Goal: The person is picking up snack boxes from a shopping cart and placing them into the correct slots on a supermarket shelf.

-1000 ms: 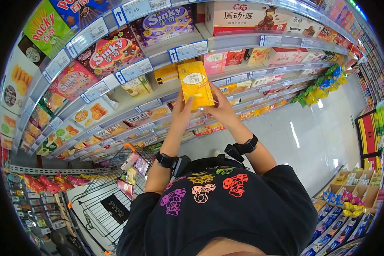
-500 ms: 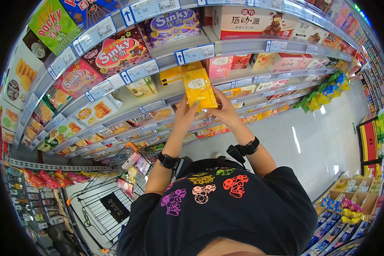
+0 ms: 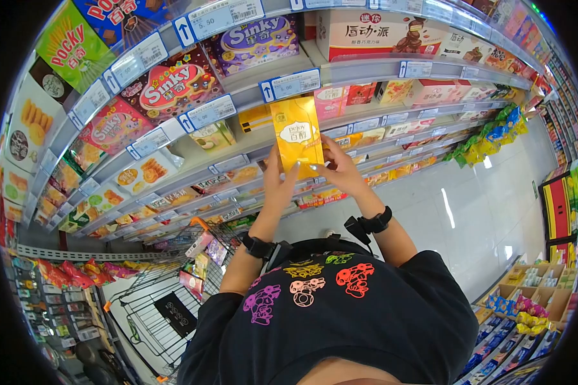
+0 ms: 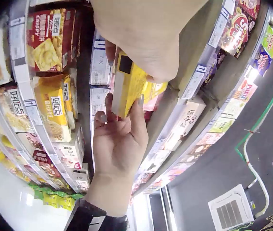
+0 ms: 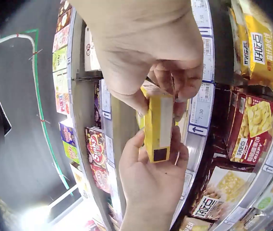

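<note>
In the head view a yellow Pejoy biscuit-stick box [image 3: 297, 131] is held up in front of the snack shelf, its printed front facing me. My left hand [image 3: 279, 181] grips its lower left side, thumb on the front. On the lower right side, my right hand [image 3: 341, 172] pinches it with thumb and fingers. Seen from the left wrist, the box's narrow side [image 4: 126, 86] with a dark square lies between both hands. The right wrist view shows that narrow end [image 5: 159, 127] too, with fingers around it from above and below.
Just behind the held box, another yellow box [image 3: 255, 119] sits on the shelf beside a pale green box [image 3: 213, 135]. Sinky boxes [image 3: 171, 88] stand on the shelf above. A wire shopping cart [image 3: 149, 305] with several packages is at lower left. Tiled floor [image 3: 424, 192] lies at right.
The box has tilted so that its front faces the head camera more squarely, and its top now covers more of the shelf behind. Both hands keep their hold.
</note>
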Available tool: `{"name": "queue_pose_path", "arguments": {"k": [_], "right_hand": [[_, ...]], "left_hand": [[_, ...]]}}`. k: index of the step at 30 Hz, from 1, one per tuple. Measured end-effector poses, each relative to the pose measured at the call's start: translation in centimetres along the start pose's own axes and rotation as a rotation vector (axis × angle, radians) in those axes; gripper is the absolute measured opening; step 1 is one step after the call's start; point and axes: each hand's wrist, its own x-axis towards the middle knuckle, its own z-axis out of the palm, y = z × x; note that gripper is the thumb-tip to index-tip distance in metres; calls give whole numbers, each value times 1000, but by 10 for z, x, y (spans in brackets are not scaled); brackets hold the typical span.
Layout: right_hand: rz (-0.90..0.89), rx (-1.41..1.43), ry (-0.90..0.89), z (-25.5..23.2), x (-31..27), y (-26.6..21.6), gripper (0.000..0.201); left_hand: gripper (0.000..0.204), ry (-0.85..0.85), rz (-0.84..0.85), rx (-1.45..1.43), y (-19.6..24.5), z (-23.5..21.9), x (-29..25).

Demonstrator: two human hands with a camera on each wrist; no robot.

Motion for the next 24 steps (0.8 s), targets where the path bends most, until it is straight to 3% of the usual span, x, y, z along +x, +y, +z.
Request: {"name": "queue_pose_path", "arguments": {"k": [3,6,9,12,18,21,24], "right_hand": [[-18,-238,-54,-3,2,0,57],[-67,-419,-9,-2,4,4,48],[-361,-551,58,-2,13,0,45],[-522,-547,136,0,23,-21,46],[-430,-558,142,-6,52,-3,54],[-237,-688,137,-5,60,-3,50],[-324,-808,183,-5,67,5,42]], "left_hand": [[50,4,-40,177,4,-5,-2],[51,-4,158,534,-6,-16,-7],[55,61,435,667,-3,-15,-5],[58,70,497,695,8,-13,5],[56,62,467,689,17,-12,32],[50,77,412,687,12,-14,43],[43,69,361,665,0,-20,50]]}}
